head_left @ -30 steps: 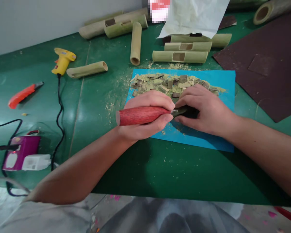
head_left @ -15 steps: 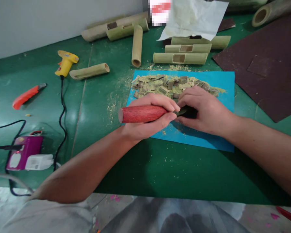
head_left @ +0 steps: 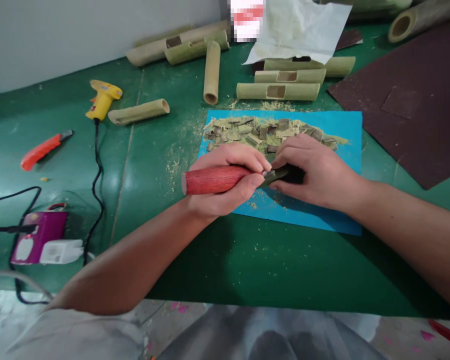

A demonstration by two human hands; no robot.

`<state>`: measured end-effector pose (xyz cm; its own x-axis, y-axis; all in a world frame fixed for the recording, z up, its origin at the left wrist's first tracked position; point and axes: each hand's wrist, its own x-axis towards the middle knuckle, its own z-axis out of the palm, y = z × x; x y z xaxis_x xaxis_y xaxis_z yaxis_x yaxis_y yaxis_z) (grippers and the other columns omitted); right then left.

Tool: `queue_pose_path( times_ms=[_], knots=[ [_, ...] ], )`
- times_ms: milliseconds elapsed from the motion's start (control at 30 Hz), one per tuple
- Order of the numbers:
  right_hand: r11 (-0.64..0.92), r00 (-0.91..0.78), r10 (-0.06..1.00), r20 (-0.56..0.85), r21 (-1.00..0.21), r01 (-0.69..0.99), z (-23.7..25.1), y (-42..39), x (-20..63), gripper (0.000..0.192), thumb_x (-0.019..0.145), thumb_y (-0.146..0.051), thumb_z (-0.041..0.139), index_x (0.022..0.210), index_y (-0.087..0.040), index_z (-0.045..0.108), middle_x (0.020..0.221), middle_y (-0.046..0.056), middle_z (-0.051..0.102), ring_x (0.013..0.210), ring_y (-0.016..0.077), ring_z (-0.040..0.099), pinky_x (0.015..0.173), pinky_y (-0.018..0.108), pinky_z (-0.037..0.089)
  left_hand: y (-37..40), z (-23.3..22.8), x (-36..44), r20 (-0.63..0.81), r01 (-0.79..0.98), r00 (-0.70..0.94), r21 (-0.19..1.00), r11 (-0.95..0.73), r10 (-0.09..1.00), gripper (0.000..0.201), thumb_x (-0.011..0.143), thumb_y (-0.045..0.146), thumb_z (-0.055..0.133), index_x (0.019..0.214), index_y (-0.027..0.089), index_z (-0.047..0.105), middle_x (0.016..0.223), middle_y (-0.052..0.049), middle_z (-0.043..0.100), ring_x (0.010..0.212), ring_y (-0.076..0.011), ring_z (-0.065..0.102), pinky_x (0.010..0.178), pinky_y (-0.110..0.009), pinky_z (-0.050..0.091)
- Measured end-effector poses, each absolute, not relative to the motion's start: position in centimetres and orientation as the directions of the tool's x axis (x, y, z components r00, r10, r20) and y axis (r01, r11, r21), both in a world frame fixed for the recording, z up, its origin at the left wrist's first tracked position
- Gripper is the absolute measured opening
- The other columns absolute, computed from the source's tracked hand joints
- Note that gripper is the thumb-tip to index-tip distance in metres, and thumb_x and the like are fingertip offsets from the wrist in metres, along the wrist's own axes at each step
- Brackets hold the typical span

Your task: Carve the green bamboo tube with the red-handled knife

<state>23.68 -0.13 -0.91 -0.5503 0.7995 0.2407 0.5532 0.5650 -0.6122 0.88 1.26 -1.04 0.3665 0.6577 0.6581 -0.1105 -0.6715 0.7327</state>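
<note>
Where the forearms [head_left: 146, 245] slant inward, left hand [head_left: 227, 199] curled around red handle [head_left: 212, 180], right hand [head_left: 318, 169] pinching dark piece [head_left: 281, 175].

The hands [head_left: 317, 167] hold a red-handled tool [head_left: 214, 181] and dark green piece [head_left: 276, 175] above a blue sheet [head_left: 330, 222].

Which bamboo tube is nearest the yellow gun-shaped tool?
The single tube just right of the yellow gun-shaped tool; the other tubes lie farther away.

Red handle [head_left: 217, 180] in my left hand [head_left: 225, 202] — wood-grained, matt. Blue sheet [head_left: 347, 121] beneath: smooth paper. Tabletop [head_left: 247, 265]: low gloss. 12 o'clock — smooth bamboo tubes [head_left: 255, 91]; 10 o'clock, plastic glue gun [head_left: 103, 100].
</note>
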Motion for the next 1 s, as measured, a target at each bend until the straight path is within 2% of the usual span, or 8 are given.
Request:
queue_pose_path(
  times_ms=[233,467,667,833,1000],
  knots=[
    [0.597,-0.56,0.778,0.286,-0.613,0.517,-1.05,-0.04,23.76,0.012,0.091,-0.034,0.071,0.094,-0.022,0.07,0.098,0.01,0.07,0.096,0.0288,0.063,0.089,0.046,0.049,0.9,-0.98,0.77,0.636,-0.046,0.35,0.745,-0.665,0.688,0.008,0.093,0.02,0.074,0.086,0.021,0.072,0.094,-0.002,0.083,0.081,-0.0151,0.079,0.081,-0.03,0.068],
    [0.592,-0.548,0.784,0.292,-0.62,0.516,-0.91,-0.08,23.78,0.008,0.089,-0.031,0.073,0.093,-0.024,0.071,0.095,0.008,0.07,0.095,0.0285,0.063,0.088,0.047,0.05,0.92,-1.21,0.91,0.635,-0.05,0.355,0.746,-0.664,0.686,0.016,0.097,0.029,0.074,0.084,0.021,0.069,0.09,-0.001,0.084,0.075,-0.0134,0.078,0.073,-0.028,0.066],
    [0.588,-0.555,0.783,0.28,-0.623,0.516,-0.9,-0.03,23.8,0.01,0.091,-0.032,0.07,0.095,-0.023,0.073,0.095,0.009,0.071,0.095,0.0287,0.064,0.088,0.046,0.05,1.32,-1.5,0.67,0.679,-0.088,0.37,0.705,-0.704,0.634,0.013,0.096,0.029,0.074,0.086,0.021,0.07,0.089,-0.001,0.083,0.075,-0.0124,0.077,0.066,-0.025,0.062],
    [0.595,-0.558,0.78,0.283,-0.61,0.523,-0.89,-0.04,23.82,0.011,0.09,-0.033,0.07,0.094,-0.023,0.072,0.096,0.009,0.071,0.096,0.0287,0.063,0.088,0.046,0.05,1.5,-1.55,0.81,0.704,-0.099,0.332,0.688,-0.719,0.627,0.019,0.097,0.032,0.071,0.082,0.021,0.067,0.082,0.0,0.08,0.07,-0.011,0.075,0.064,-0.024,0.061],
    [0.597,-0.551,0.783,0.289,-0.599,0.533,-0.99,-0.02,23.79,0.011,0.091,-0.034,0.071,0.094,-0.024,0.072,0.098,0.009,0.071,0.097,0.0289,0.063,0.088,0.046,0.05,1.52,-1.89,0.96,0.686,-0.109,0.242,0.722,-0.683,0.686,0.026,0.098,0.039,0.071,0.079,0.022,0.066,0.076,0.001,0.078,0.067,-0.0138,0.076,0.064,-0.028,0.064]
  ],
)
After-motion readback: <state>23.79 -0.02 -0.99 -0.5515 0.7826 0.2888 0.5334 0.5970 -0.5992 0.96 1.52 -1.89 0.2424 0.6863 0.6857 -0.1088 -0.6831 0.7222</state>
